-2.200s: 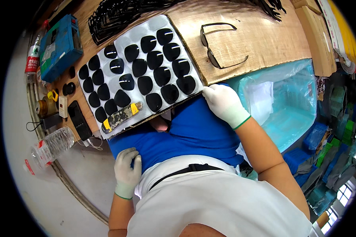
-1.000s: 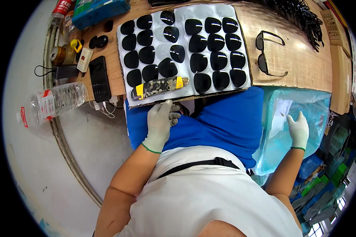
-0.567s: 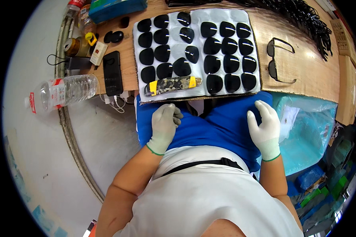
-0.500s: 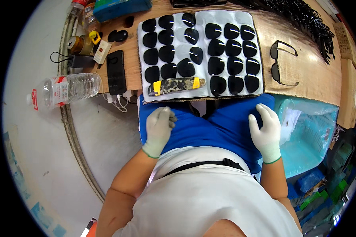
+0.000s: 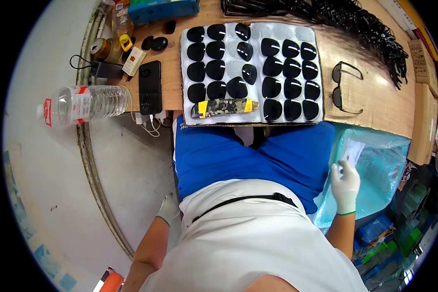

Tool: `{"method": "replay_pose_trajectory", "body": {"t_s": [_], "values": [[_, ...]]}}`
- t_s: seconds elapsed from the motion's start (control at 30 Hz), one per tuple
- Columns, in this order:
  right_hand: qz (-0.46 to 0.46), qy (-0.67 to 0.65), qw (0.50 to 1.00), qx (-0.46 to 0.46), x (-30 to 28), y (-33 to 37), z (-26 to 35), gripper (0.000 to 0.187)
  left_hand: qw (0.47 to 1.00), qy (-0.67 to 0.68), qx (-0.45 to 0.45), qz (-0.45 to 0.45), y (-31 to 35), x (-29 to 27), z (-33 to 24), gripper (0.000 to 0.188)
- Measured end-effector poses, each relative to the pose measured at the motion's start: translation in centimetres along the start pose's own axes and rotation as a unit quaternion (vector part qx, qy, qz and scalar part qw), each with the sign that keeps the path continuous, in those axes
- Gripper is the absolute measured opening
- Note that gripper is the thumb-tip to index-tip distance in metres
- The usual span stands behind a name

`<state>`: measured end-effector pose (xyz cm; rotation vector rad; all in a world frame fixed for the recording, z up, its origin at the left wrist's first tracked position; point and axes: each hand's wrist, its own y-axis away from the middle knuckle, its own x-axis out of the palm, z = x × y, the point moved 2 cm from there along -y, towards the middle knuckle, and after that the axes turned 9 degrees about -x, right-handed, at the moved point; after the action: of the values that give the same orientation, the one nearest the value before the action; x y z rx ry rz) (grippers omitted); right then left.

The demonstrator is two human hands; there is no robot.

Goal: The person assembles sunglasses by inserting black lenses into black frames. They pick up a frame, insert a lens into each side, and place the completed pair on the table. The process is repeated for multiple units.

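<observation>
From where I stand, the person sits with a white padded tray (image 5: 288, 31) in front of them, its near edge reaching out over their blue trousers (image 5: 287, 160). Dark lenses (image 5: 291, 68) lie on it in rows, split into a left and a right group, and a few spots in the padding are bare. Along the tray's near left edge lies a patterned tool (image 5: 225, 108) with yellow ends.

Both hands are gloved in white and well apart from the tray. The right hand (image 5: 345, 185) is to the right of the tray and nearer the person, over the near part of the plastic-lined basket (image 5: 374, 194); its fingers are loosely bent, thumb apart, gripping nothing I can see. I can't tell whether it touches the basket. Some white paper (image 5: 353, 152) lies in there, just past the fingertips. The left hand (image 5: 169, 208) is down by the hip, below the tray's left corner; its fingers are mostly hidden, so I can't say whether they're curled on something.

Right of the tray lie sunglasses (image 5: 337, 97), arms unfolded. Beyond it is a heap of black frames (image 5: 370, 31). Left of it are a phone (image 5: 150, 87), a small white box (image 5: 134, 61) and, further off, a clear bottle (image 5: 90, 104).
</observation>
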<state>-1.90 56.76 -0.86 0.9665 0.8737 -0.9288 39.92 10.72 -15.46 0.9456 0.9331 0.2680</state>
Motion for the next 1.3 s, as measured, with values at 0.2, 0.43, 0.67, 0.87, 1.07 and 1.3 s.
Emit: {"method": "replay_pose_trajectory", "body": {"t_s": [0.2, 0.43, 0.67, 0.87, 1.07, 1.3], "values": [[0.130, -0.301, 0.930, -0.167, -2.7, 1.7, 10.2, 0.021, 0.931, 0.350, 0.090, -0.048, 10.6, -15.6, -7.7, 0.034], [0.270, -0.313, 0.875, -0.250, -2.2, 1.1, 12.6, 0.032, 0.898, 0.246, 0.363, 0.037, 16.6, -20.7, -11.8, 0.024], [0.235, -0.259, 0.881, -0.320, -1.6, 1.5, 13.0, 0.029, 0.884, 0.083, 0.441, -0.133, 15.5, -19.1, -13.5, 0.018], [0.223, -0.117, 0.922, -0.293, -0.3, 1.8, 13.2, 0.034, 0.905, 0.062, 0.389, -0.160, 13.1, -17.4, -16.3, 0.025], [0.294, -0.162, 0.899, -0.282, 0.0, 0.9, 12.9, 0.042, 0.898, 0.066, 0.411, -0.141, 12.4, -17.9, -18.5, 0.028], [0.314, -0.186, 0.908, -0.208, -2.2, 1.7, 10.8, 0.038, 0.890, 0.184, 0.413, -0.062, 11.7, -17.4, -16.8, 0.025]]}}
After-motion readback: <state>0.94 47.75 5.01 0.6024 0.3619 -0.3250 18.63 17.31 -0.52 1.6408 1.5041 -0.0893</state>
